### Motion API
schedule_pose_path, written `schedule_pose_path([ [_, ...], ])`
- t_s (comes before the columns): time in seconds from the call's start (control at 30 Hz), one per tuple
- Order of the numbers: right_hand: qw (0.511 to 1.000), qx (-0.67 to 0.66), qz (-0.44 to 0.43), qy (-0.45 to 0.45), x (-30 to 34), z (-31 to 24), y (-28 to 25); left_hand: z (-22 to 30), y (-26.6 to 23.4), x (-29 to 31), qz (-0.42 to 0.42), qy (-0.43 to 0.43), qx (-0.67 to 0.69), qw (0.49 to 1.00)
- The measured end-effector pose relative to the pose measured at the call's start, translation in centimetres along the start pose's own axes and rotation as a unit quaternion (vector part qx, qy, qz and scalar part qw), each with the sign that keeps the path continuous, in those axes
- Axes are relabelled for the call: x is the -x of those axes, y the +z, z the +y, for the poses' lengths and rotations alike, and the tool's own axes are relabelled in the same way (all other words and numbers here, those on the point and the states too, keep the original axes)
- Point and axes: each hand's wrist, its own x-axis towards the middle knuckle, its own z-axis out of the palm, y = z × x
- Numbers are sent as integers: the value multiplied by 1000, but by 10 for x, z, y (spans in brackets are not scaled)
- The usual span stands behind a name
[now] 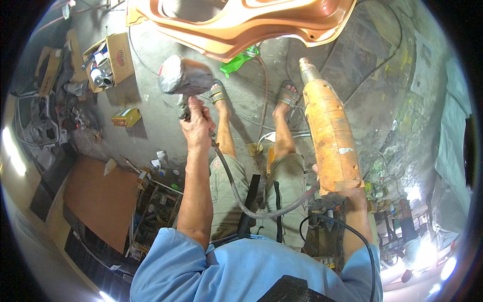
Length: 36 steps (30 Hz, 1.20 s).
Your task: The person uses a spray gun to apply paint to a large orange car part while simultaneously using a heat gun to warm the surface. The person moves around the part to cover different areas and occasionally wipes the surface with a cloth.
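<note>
My left hand (pixel 197 123) is raised in front of me, its fingers wrapped round the handle of a spray gun (pixel 185 78) with a silvery cup on top. A dark hose (pixel 246 209) runs down from the gun and curves across my lap toward my right side. In my right hand (pixel 316 170) is a hot-air gun (pixel 332 133), its body wrapped in stained orange covering and its metal nozzle pointing away from me. Most of that hand is hidden behind the tool. Beyond both tools stands a glossy orange vehicle panel (pixel 246 25), apart from each.
An open cardboard box (pixel 122 56) of cans and bottles sits on the floor at left, near a small yellow box (pixel 126 117). A green plastic bag (pixel 235 64) lies under the panel. Hoses and cables cross the floor by my feet. A brown board (pixel 100 199) is lower left.
</note>
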Motion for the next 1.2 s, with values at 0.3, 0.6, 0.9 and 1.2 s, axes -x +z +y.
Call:
schedule_pose_path([
  [0.3, 983, -148, 13, 104, 1, -2, 23, 39, 46, -26, -249, 48, -32, 967],
  [0.6, 993, 84, -46, -69, -45, -38, 107, 69, -60, -87, -16, 153, -146, 977],
  [0.9, 974, 165, -133, -80, -64, -11, 154, -1, -101, -78, -135, 145, -273, 941],
  [1.2, 975, 200, -51, -85, -53, -13, 186, 56, -73, -135, -305, 206, -213, 905],
])
